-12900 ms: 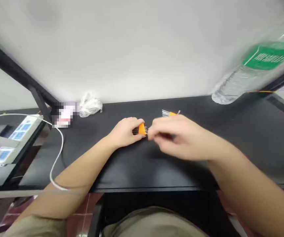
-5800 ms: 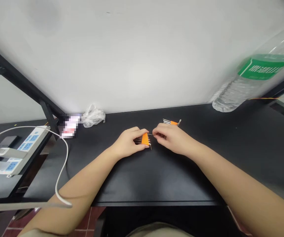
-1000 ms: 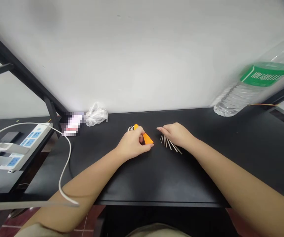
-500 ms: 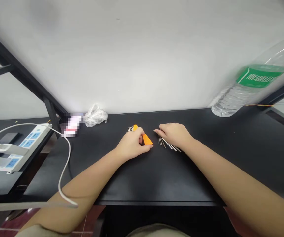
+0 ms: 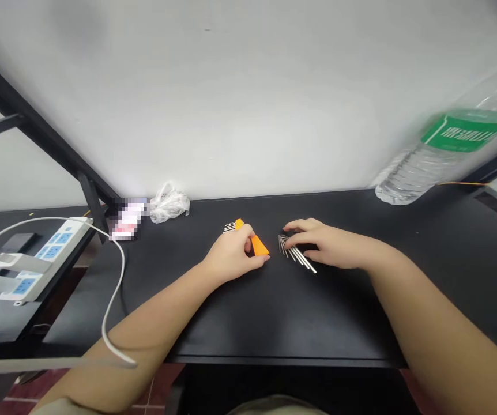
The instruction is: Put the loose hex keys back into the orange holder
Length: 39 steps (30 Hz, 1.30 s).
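An orange holder (image 5: 259, 245) lies under my left hand (image 5: 233, 251), whose fingers and thumb are closed around it. Thin metal rods (image 5: 229, 227) stick out at the holder's far left end. To the right, several silver L-shaped hex keys (image 5: 299, 257) lie fanned on the black desk. My right hand (image 5: 323, 244) is over their upper right side with its fingers apart, the fingertips at the keys. Whether those fingertips touch a key is hard to tell.
A large clear bottle with a green label (image 5: 460, 134) stands at the back right. A crumpled plastic bag (image 5: 169, 204) and a blurred pink item (image 5: 128, 221) are at the back left. The white power strip (image 5: 49, 253) has a looping cable on the left.
My right hand has shifted right, turned and spread its fingers, uncovering more of the hex keys. My left hand stays on the orange holder. The view has moved slightly.
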Each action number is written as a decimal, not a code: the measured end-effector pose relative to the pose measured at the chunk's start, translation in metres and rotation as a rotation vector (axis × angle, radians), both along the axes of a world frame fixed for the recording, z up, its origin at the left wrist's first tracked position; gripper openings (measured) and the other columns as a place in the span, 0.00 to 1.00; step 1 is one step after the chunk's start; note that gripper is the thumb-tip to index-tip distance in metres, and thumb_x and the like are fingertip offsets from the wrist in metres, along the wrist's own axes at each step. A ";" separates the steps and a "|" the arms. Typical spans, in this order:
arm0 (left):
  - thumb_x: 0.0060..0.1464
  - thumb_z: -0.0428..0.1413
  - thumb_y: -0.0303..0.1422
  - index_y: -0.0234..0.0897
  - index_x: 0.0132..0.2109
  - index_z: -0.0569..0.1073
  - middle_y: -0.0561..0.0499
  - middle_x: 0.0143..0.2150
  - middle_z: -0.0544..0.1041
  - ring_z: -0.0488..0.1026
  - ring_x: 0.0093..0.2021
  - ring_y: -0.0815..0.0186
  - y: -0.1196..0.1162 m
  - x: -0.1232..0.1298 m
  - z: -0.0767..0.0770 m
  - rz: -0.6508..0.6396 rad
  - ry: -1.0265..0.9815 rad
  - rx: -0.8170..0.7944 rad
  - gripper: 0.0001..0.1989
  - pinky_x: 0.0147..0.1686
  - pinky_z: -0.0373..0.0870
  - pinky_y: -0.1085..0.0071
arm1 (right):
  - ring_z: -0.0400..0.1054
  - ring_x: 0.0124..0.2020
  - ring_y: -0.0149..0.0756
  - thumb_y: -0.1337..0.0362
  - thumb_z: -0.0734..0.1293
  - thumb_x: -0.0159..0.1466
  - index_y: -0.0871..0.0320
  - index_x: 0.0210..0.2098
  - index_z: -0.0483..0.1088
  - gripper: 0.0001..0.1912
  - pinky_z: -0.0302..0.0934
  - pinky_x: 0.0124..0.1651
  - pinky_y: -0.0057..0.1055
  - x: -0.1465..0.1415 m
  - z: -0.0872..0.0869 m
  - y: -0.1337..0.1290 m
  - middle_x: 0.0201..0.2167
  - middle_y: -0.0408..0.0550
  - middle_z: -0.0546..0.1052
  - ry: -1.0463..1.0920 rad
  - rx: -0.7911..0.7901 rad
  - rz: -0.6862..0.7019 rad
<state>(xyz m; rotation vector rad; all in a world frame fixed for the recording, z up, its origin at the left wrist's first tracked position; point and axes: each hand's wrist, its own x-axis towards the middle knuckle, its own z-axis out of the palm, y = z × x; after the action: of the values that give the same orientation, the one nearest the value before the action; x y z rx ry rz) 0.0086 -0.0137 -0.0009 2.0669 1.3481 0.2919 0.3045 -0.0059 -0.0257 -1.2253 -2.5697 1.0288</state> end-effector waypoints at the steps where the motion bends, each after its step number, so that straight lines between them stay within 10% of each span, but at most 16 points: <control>1: 0.50 0.64 0.46 0.42 0.42 0.68 0.55 0.31 0.73 0.70 0.30 0.65 0.000 0.000 0.000 -0.002 0.002 0.002 0.19 0.28 0.62 0.68 | 0.56 0.69 0.51 0.69 0.65 0.61 0.39 0.53 0.76 0.24 0.58 0.66 0.51 -0.004 -0.001 0.000 0.68 0.41 0.64 0.006 0.001 0.006; 16: 0.50 0.65 0.44 0.43 0.42 0.68 0.57 0.31 0.72 0.69 0.30 0.66 0.001 0.001 0.001 -0.031 -0.016 0.001 0.18 0.28 0.62 0.69 | 0.68 0.47 0.44 0.71 0.63 0.63 0.52 0.48 0.75 0.17 0.67 0.47 0.39 -0.040 -0.007 -0.001 0.45 0.50 0.77 0.060 0.185 -0.066; 21: 0.51 0.64 0.43 0.42 0.42 0.68 0.56 0.31 0.72 0.69 0.29 0.66 0.002 0.000 0.000 -0.029 -0.025 -0.003 0.17 0.28 0.63 0.69 | 0.67 0.51 0.45 0.70 0.64 0.63 0.45 0.63 0.68 0.30 0.67 0.51 0.41 -0.042 -0.008 -0.006 0.54 0.51 0.72 0.031 0.190 -0.041; 39: 0.52 0.63 0.44 0.43 0.43 0.67 0.55 0.32 0.74 0.71 0.30 0.64 0.006 -0.005 0.004 -0.043 0.073 0.033 0.17 0.28 0.62 0.68 | 0.67 0.38 0.40 0.62 0.66 0.65 0.53 0.47 0.73 0.12 0.63 0.37 0.35 -0.039 0.003 -0.010 0.48 0.52 0.71 -0.097 0.265 -0.190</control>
<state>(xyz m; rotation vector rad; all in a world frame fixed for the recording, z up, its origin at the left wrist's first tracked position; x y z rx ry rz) 0.0038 -0.0077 0.0029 2.1498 1.3483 0.2237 0.2657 -0.0160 -0.0229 -1.4393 -2.4951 0.5851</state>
